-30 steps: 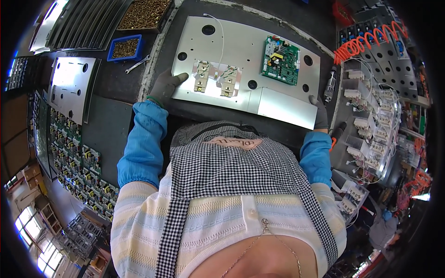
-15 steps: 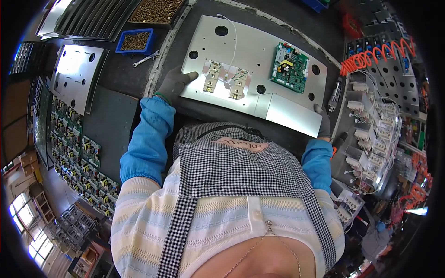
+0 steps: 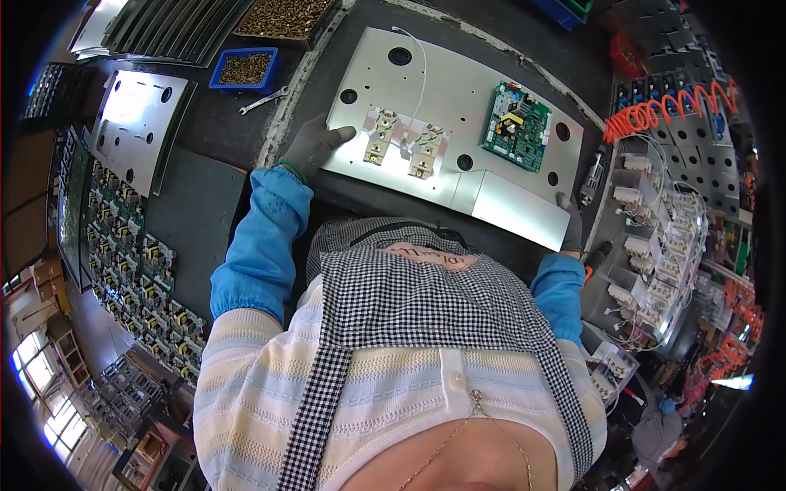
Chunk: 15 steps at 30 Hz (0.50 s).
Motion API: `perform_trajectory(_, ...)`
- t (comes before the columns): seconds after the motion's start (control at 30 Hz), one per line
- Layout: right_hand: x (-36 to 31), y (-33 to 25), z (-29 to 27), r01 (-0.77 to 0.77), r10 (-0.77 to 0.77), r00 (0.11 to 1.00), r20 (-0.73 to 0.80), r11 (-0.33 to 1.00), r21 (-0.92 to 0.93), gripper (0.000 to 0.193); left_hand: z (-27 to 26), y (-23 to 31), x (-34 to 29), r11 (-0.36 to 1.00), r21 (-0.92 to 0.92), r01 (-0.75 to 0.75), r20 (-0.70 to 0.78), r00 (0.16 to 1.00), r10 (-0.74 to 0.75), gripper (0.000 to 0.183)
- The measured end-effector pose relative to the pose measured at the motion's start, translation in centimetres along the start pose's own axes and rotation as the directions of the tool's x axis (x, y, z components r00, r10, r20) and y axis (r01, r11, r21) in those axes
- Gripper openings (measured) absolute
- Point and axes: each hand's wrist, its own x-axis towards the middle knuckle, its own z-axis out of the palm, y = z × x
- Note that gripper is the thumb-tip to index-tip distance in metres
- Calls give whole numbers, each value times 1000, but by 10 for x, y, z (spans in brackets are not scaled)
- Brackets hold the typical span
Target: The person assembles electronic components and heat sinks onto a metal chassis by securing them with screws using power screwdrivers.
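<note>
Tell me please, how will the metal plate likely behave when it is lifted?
The metal plate will probably feel stiff, as it shows no sag. Its smooth, shiny surface may be slippery. The thin white wire lying on it looks floppy and could swing.

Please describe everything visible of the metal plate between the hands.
The silvery, roughly rectangular metal plate sits aslant, with round holes and a shiny strip at its near right edge. It bears a green circuit board, two pale modules and a white wire. The left hand holds its left end, the right hand its right.
</note>
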Motion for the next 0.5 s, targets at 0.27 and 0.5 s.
perform_trajectory(0.27, -1, -4, 6, -7, 7, 1000, -2, 1000, 28, 49, 0, 2, 0, 1000, -18, 21, 3, 1000, -21, 47)
perform_trajectory(0.5, -5, -1, 4, -36, 36, 999, -37, 999, 1, 51, 6, 9, -6, 1000, 14, 11, -14, 1000, -10, 50)
